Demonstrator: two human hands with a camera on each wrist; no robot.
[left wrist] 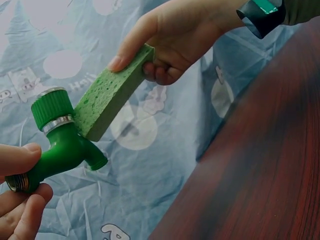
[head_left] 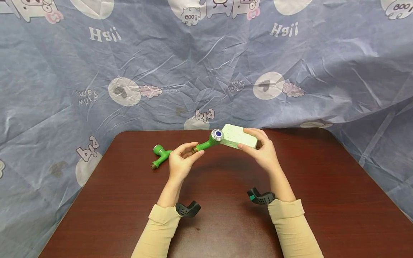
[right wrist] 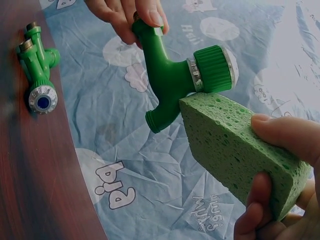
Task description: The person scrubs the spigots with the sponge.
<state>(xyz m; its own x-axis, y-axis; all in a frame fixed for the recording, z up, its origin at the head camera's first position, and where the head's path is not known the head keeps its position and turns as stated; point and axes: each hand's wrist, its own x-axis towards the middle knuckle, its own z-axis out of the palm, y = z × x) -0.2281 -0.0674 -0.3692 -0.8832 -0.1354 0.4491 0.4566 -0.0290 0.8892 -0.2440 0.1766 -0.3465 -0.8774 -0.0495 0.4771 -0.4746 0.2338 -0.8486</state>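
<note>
A green tap (right wrist: 167, 75) with a ribbed knob and a silver, blue-centred cap is held above the table. My left hand (head_left: 181, 159) pinches it by its brass-threaded inlet end, thumb on one side and fingers on the other. My right hand (head_left: 265, 149) grips a light green sponge (head_left: 237, 136) between thumb and fingers. One corner of the sponge touches the tap (left wrist: 67, 145) between the knob and the spout, as both wrist views show.
More green taps (right wrist: 37, 70) lie on the table left of my hands, partly hidden in the head view by the left hand. The dark red-brown wooden table (head_left: 219, 215) ends at a far edge before a wrinkled blue-grey printed cloth (head_left: 206, 71).
</note>
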